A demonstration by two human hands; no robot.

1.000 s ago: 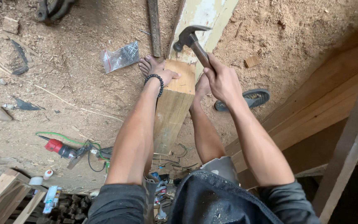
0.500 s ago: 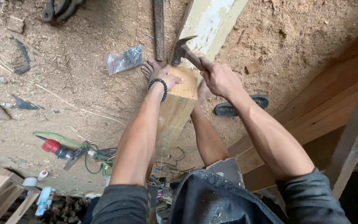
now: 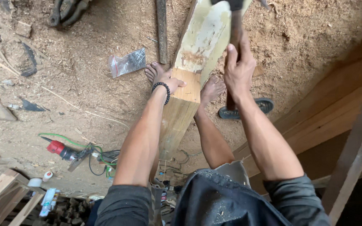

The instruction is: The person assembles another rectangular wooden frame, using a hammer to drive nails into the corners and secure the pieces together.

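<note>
On the sawdust floor (image 3: 84, 104), a beam (image 3: 189, 83) slants up towards the camera. Left hand (image 3: 170, 83) rests flat on its bare wood; right hand (image 3: 239, 69), beside the beam, clenches a raised hammer (image 3: 233, 25). A strike is safest kept clear of that steadying hand.

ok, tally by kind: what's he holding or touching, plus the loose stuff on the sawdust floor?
Hammer in right hand: 1
Wooden beam under left hand: 1
Clear plastic bag: 1
Dark sandal: 1
Red tool: 1
Total: 5
</note>
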